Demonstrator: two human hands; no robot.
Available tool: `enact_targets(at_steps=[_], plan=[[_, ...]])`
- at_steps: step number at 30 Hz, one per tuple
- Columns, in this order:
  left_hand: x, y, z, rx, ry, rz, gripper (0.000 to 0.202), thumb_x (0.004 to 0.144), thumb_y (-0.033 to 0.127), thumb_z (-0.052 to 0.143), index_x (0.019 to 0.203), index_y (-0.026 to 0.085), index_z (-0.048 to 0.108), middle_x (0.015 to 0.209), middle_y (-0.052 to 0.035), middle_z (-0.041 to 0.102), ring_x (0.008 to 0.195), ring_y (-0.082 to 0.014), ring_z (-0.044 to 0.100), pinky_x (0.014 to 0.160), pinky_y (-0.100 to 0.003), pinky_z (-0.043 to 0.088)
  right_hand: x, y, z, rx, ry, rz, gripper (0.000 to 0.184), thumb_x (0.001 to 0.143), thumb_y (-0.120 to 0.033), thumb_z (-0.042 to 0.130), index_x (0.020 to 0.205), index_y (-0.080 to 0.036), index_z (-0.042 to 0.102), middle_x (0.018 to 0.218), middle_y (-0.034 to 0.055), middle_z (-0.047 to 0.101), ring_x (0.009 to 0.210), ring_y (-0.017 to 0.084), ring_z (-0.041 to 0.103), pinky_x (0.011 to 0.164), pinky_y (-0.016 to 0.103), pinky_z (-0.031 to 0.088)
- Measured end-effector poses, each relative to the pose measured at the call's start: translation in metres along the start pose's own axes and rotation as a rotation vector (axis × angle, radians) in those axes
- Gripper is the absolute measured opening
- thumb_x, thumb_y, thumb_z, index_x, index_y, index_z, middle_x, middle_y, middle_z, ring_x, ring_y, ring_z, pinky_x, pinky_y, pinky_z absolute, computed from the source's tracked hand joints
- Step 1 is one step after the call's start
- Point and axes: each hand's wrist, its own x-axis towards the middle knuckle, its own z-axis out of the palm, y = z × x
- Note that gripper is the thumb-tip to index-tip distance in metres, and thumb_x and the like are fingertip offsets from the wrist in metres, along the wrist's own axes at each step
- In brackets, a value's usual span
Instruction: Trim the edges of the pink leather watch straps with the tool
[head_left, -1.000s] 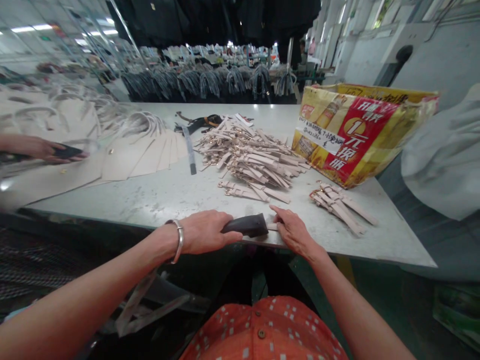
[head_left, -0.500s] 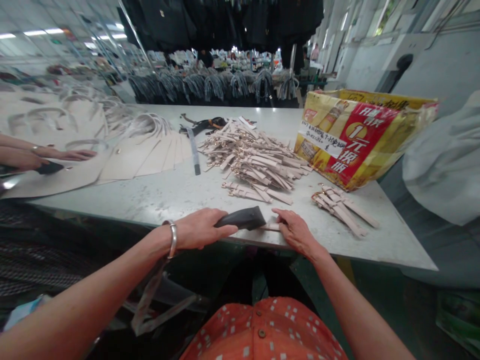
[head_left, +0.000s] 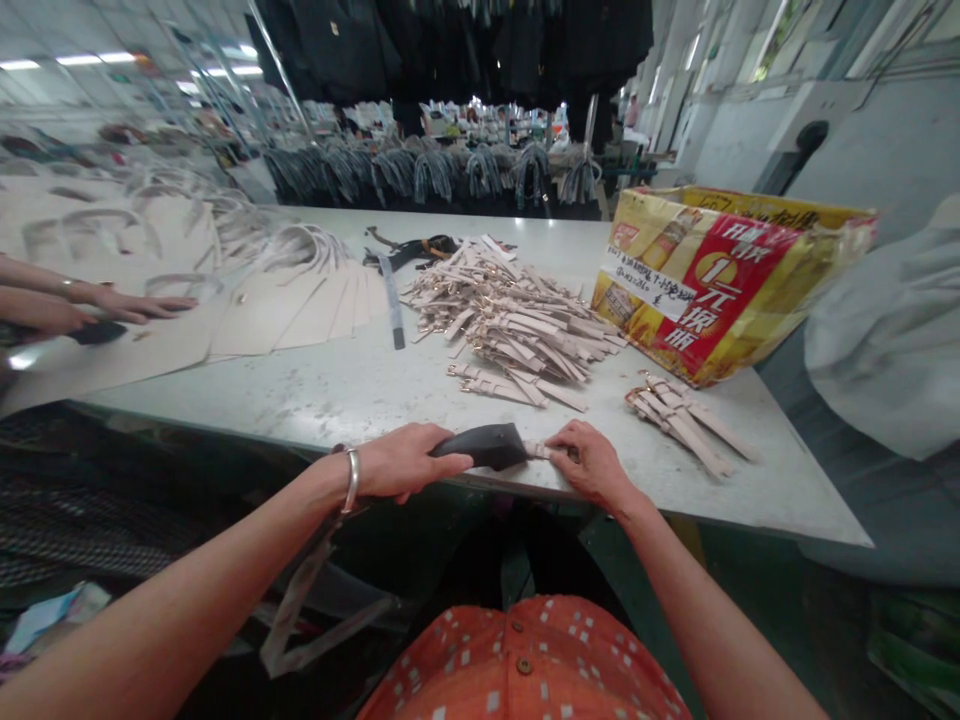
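Observation:
My left hand [head_left: 401, 462] grips the handle of a black hand tool [head_left: 484, 446] at the near edge of the grey table [head_left: 345, 385]. The tool's head rests on a beige leather strap [head_left: 541, 450]. My right hand [head_left: 592, 462] presses that strap down with curled fingers, just right of the tool. A big heap of beige straps with gold buckles [head_left: 510, 325] lies beyond my hands. To the right, a small bundle of straps [head_left: 679, 412] is set apart.
A yellow and red cardboard box [head_left: 712, 280] stands at the back right. Flat beige leather panels [head_left: 285, 310] fan out at left, where another person's hands [head_left: 97, 305] work with a dark tool. A grey strip [head_left: 391, 300] and dark straps lie mid-table.
The tool in my left hand has slid slightly left along the strap. My right hand's fingers have curled tighter on the strap. The other person's hands have shifted at left.

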Motion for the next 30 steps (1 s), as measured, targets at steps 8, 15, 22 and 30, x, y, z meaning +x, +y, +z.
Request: enact_targets(at_steps=[8,15,22,30], plan=[[-0.022,-0.009,-0.005,-0.069,0.012,-0.048,0.049,0.076,0.064,0.04,0.086,0.019,0.054,0.058,0.0016,0.056,0.042,-0.0134,0.053,0.039,-0.022,0.039,-0.002,0.001,-0.001,-0.044,0.16,-0.061,0.013,0.074,-0.01,0.057,0.078,-0.021,0.065,0.078,0.0021,0.061,0.078,0.016,0.052,0.072,0.028,0.038],[-0.027,0.006,-0.009,-0.027,-0.019,0.008,0.046,0.078,0.062,0.04,0.086,0.019,0.055,0.06,0.0011,0.058,0.043,-0.0128,0.053,0.042,-0.021,0.041,-0.02,0.008,-0.004,-0.04,0.098,-0.272,0.013,0.081,-0.017,0.056,0.085,-0.023,0.067,0.087,0.0051,0.059,0.085,0.018,0.05,0.074,0.03,0.041],[-0.01,0.009,-0.005,-0.008,-0.122,0.012,0.044,0.078,0.061,0.042,0.083,0.019,0.055,0.056,0.0015,0.057,0.041,-0.0123,0.052,0.039,-0.021,0.038,-0.014,0.012,-0.004,0.127,0.067,-0.209,0.01,0.079,-0.016,0.059,0.079,-0.022,0.066,0.085,0.0038,0.061,0.083,0.017,0.053,0.074,0.03,0.043],[-0.006,0.011,-0.015,-0.074,-0.156,-0.026,0.047,0.076,0.064,0.042,0.08,0.018,0.053,0.056,0.0022,0.053,0.041,-0.0114,0.049,0.038,-0.021,0.036,-0.013,0.009,-0.007,0.144,0.036,-0.147,0.012,0.076,-0.01,0.059,0.074,-0.021,0.064,0.081,0.0027,0.059,0.082,0.016,0.052,0.074,0.029,0.041]])
